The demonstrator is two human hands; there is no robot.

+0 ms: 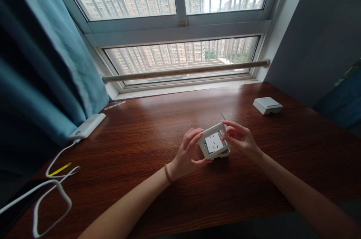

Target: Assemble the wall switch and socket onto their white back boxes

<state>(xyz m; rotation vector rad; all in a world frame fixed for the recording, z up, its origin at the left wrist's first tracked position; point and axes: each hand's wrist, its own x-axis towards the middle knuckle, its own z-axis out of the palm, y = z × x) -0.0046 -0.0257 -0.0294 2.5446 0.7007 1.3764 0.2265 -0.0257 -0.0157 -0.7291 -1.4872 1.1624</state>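
Note:
A white wall socket with several dark slots sits in a white box on the desk, in the middle right of the head view. Over it, at a tilt, is a white square cover frame. My left hand is curled along the left side, fingers at the frame's upper left corner and thumb by its lower edge. Pinched on the frame's right edge is my right hand. Behind my right fingertips a thin rod sticks out, its other end hidden.
On the glossy brown desk, another white box lies at the far right. A white power bank with a white cable is at the left beside a blue curtain. A metal bar crosses the window behind.

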